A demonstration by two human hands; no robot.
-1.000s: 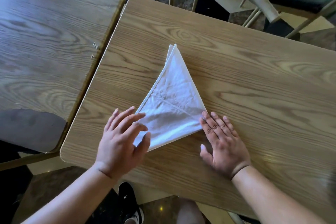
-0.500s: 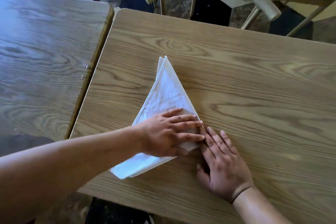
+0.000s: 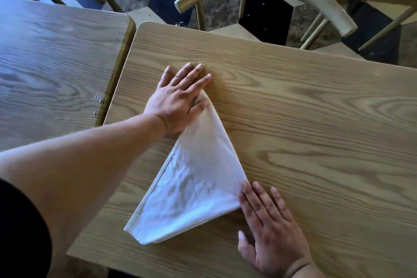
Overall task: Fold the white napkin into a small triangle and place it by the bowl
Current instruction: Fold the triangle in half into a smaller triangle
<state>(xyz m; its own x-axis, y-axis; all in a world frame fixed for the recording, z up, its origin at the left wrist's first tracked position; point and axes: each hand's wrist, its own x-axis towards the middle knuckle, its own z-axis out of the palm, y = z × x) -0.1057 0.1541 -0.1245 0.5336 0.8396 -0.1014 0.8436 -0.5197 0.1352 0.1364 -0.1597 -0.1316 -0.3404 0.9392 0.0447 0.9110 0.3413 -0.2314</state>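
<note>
My left hand (image 3: pixel 180 99) lies flat and open on the far tip of the one white napkin (image 3: pixel 194 185), hiding that tip. My right hand (image 3: pixel 268 228), also flat and holding nothing, touches the near right corner. The triangle lies on the table (image 3: pixel 316 119), pointing away from me, long axis from my left palm toward the near table edge.

head view | worn on head | faces forward and down, steeply | close over wooden table (image 3: pixel 316 119)
</note>
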